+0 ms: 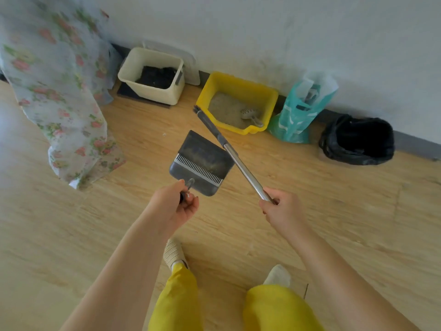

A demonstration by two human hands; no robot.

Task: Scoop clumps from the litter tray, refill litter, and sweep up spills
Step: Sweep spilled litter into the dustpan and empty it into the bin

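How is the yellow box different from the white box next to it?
The yellow box holds pale sandy litter and a grey scoop; the white box holds something dark. The white box has taller, straighter walls, while the yellow box is lower with sloping walls and a dip at its front edge. The white box stands on a dark mat; the yellow box stands on the wooden floor. Both are open-topped and stand by the wall.

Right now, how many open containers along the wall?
3: cream bin at left, yellow litter tray in the middle, black-lined bin at right. The teal bag between the last two isn't counted.
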